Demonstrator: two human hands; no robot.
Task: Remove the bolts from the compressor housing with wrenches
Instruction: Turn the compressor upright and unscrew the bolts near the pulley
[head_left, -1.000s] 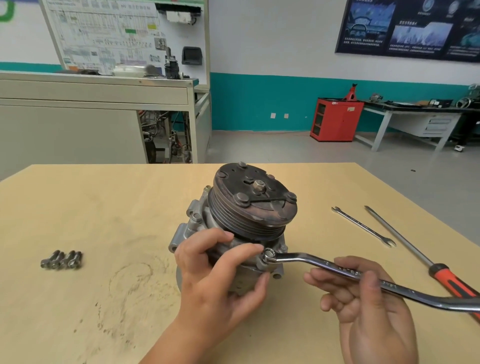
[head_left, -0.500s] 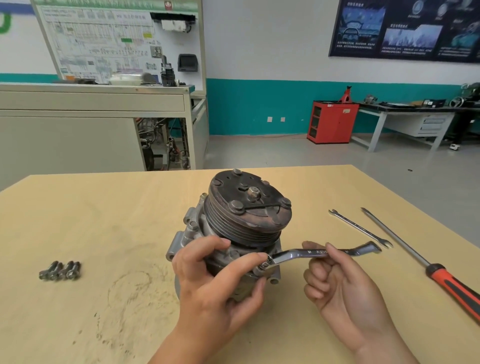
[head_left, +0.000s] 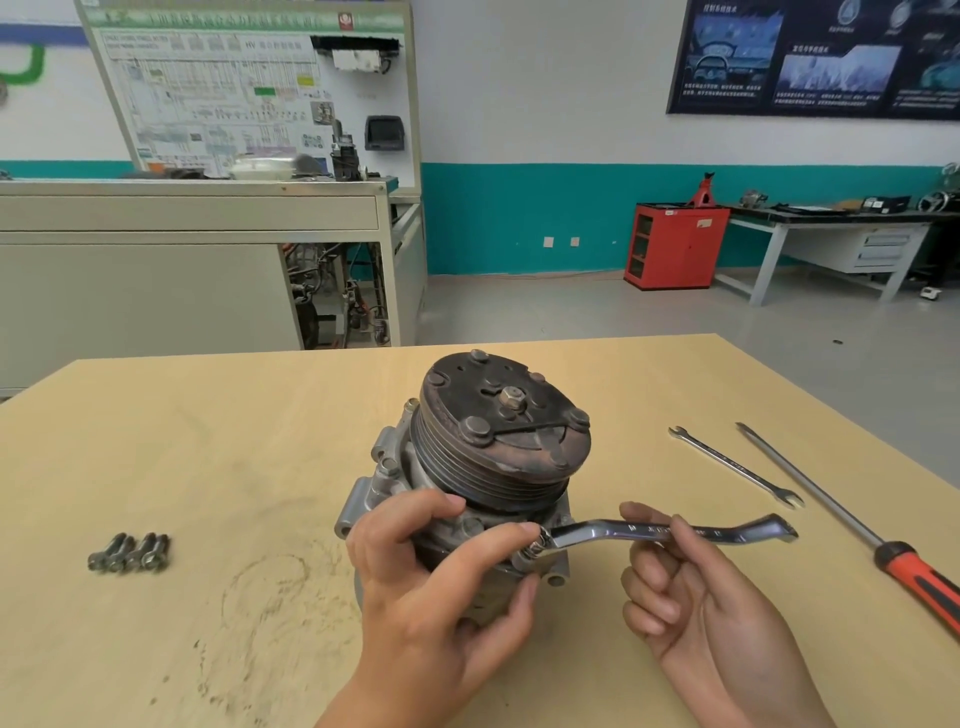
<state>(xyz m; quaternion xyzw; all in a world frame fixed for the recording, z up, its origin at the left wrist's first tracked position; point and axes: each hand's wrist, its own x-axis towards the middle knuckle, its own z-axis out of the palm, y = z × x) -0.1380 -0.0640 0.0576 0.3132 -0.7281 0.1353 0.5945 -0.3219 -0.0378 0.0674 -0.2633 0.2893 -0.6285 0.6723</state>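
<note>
The compressor (head_left: 498, 457) stands on the wooden table (head_left: 208, 447) with its rusty pulley face tilted up toward me. My left hand (head_left: 436, 587) grips the grey housing from the front, its index fingertip next to the bolt (head_left: 535, 545) on the right flange. An offset ring wrench (head_left: 665, 532) sits with its ring end on that bolt. My right hand (head_left: 691, 597) holds the wrench shank between fingertips and thumb, palm up. Several removed bolts (head_left: 130, 553) lie together at the left of the table.
A thin open-end wrench (head_left: 735, 465) and a long screwdriver with a red-black handle (head_left: 852, 525) lie on the right of the table. Behind the table stand a training bench, a red cabinet (head_left: 675, 247) and a grey workbench.
The wrench handle has swung from pointing toward me at the right to pointing right, away from me. My right hand shifted its hold up the shank. My left hand stayed on the housing.
</note>
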